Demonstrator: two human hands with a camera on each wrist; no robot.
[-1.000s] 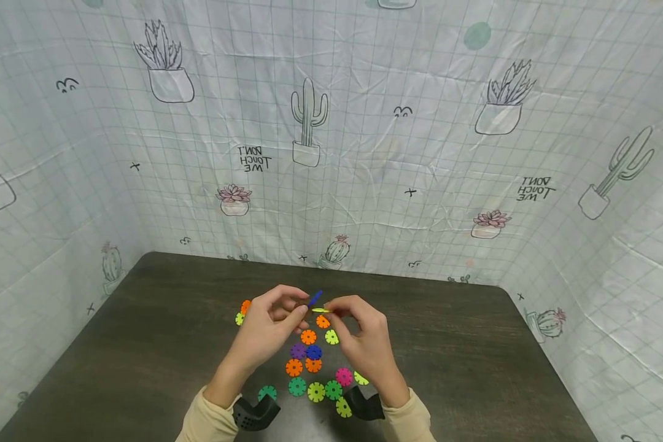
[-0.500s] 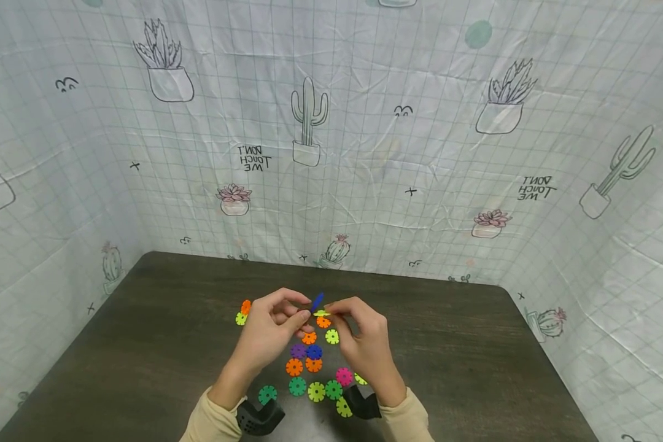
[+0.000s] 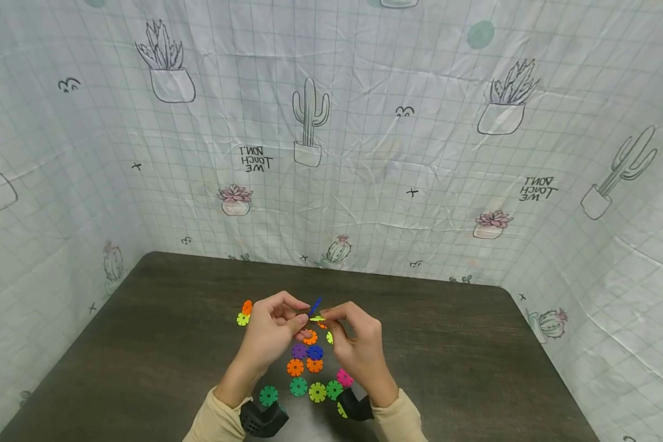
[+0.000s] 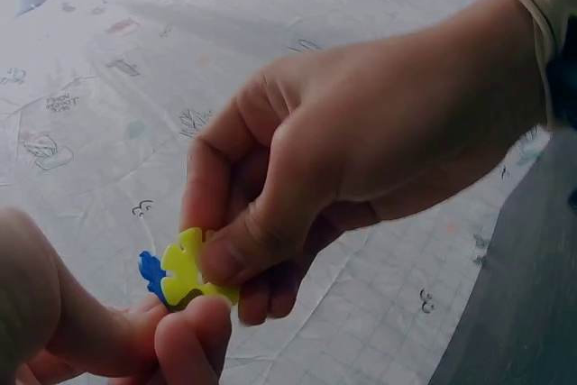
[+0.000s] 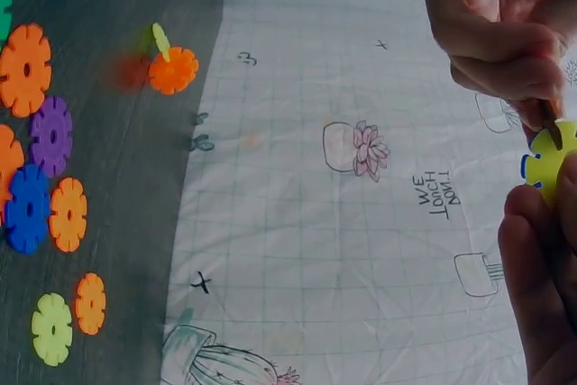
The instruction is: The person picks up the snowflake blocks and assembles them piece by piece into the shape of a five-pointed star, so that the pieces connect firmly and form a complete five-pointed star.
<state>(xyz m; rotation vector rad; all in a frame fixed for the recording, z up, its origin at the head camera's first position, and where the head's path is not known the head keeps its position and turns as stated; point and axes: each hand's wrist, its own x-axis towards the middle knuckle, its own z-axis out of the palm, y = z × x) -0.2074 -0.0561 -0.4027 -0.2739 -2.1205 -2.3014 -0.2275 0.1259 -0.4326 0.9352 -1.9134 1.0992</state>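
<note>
My left hand [image 3: 267, 328] pinches a blue notched disc [image 3: 315, 305], tilted on edge, between thumb and fingers. My right hand [image 3: 359, 344] grips a yellow notched disc [image 3: 317, 318] between thumb and forefinger. Over the middle of the table, the two discs meet at the fingertips. From the left wrist, the yellow disc [image 4: 183, 272] overlaps the blue disc [image 4: 151, 273], much of which is hidden behind it and the fingers. A thin brownish edge [image 5: 551, 123] shows at the left fingertips in the right wrist view, right at the yellow disc's rim; I cannot tell what it is.
Loose notched discs lie below the hands on the dark table [image 3: 143, 344]: orange [image 3: 295, 368], purple [image 3: 299, 351], blue [image 3: 315, 352], green [image 3: 298, 387] and pink [image 3: 344, 377] among them. An orange disc [image 5: 173, 70] joined to a yellow one sits farther left. A patterned cloth [image 3: 364, 202] surrounds the table.
Both hands have sunk slightly. The right hand has shifted a little left, bringing the yellow disc closer against the left fingertips and the blue disc. The loose discs stay put.
</note>
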